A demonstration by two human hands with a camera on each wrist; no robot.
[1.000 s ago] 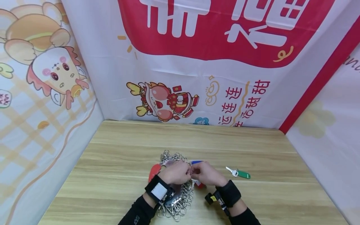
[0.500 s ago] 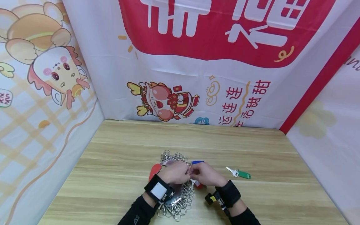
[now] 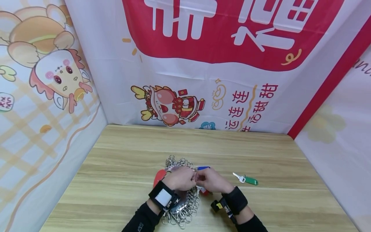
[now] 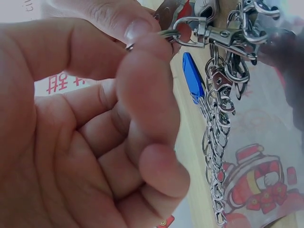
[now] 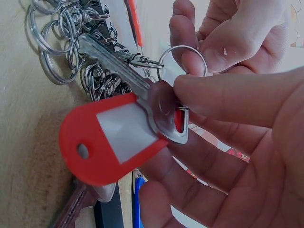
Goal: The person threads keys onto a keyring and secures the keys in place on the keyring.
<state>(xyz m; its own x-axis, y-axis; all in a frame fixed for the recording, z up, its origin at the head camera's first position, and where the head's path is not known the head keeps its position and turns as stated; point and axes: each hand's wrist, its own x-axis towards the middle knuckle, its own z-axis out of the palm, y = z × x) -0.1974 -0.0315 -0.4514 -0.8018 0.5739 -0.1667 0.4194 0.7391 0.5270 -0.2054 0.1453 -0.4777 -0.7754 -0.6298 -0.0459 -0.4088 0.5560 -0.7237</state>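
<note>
My left hand (image 3: pixel 182 178) pinches a thin split ring (image 5: pixel 183 47) between thumb and forefinger. The ring is joined to a metal swivel clasp (image 4: pixel 216 37). My right hand (image 3: pixel 215 180) meets it fingertip to fingertip and pinches the head of a silver key (image 5: pixel 164 100). Against that key lies a red key tag (image 5: pixel 83 159) with a white label. Where key and ring meet is partly hidden behind my fingers. Under both hands lies a pile of metal rings and clasps (image 3: pixel 185 212), spread around a shiny dark middle.
A key with a green tag (image 3: pixel 251 180) lies to the right on the wooden table (image 3: pixel 130 148). A blue tag (image 4: pixel 192 76) lies just beyond the hands. Some red-orange item (image 3: pixel 159 177) shows left of my left hand. Printed cloth walls (image 3: pixel 116 80) stand behind and at both sides.
</note>
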